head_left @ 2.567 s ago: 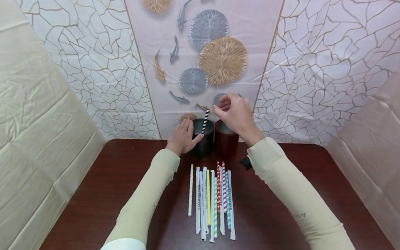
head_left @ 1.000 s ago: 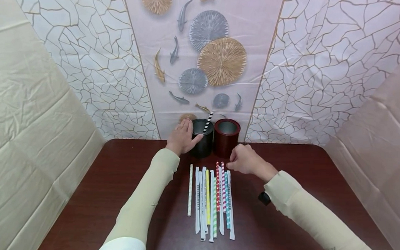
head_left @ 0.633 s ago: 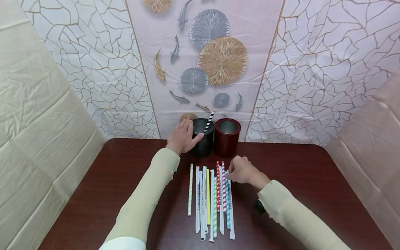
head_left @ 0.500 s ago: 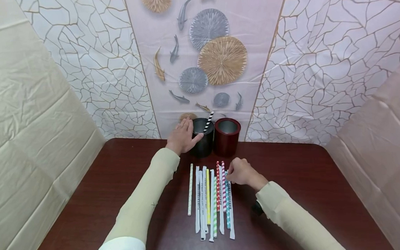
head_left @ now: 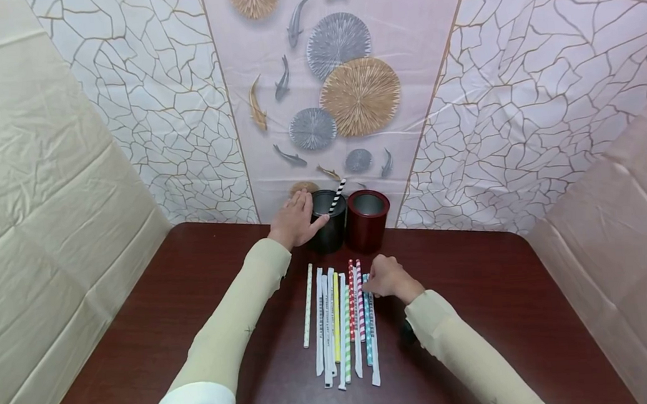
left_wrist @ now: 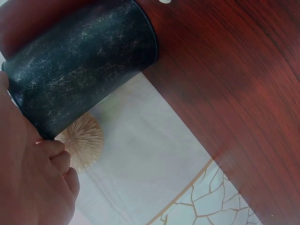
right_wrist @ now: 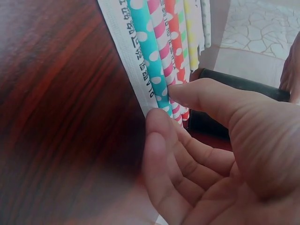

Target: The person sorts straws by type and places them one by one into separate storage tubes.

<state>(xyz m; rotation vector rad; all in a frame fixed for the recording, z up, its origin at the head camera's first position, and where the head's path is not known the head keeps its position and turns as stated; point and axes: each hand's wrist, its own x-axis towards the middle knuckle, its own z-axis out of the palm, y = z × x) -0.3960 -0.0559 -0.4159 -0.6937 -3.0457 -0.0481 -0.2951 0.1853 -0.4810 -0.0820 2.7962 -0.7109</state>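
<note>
At the back of the table, my left hand (head_left: 294,221) rests against the left side and rim of a black cup (head_left: 328,238), fingers extended and thumb along its front. A black-and-white striped straw (head_left: 337,197) leans inside that cup. Touching it on the right is a dark red cup (head_left: 366,233). My right hand (head_left: 389,277) is at the far end of the straw row. In the right wrist view, its thumb and index finger pinch the end of a teal polka-dot straw (right_wrist: 151,56), beside a white paper-wrapped straw (right_wrist: 123,44).
Several straws lie side by side, including a red dotted straw (head_left: 353,306), a pink striped straw (head_left: 362,312), a yellow straw (head_left: 336,326) and a pale green straw (head_left: 308,306). A patterned cloth (head_left: 184,143) hangs behind the dark wooden table (head_left: 194,286).
My right hand has come down from above the red cup to the straws' far end and closed on the teal one, which has shifted slightly. My left hand stays at the black cup.
</note>
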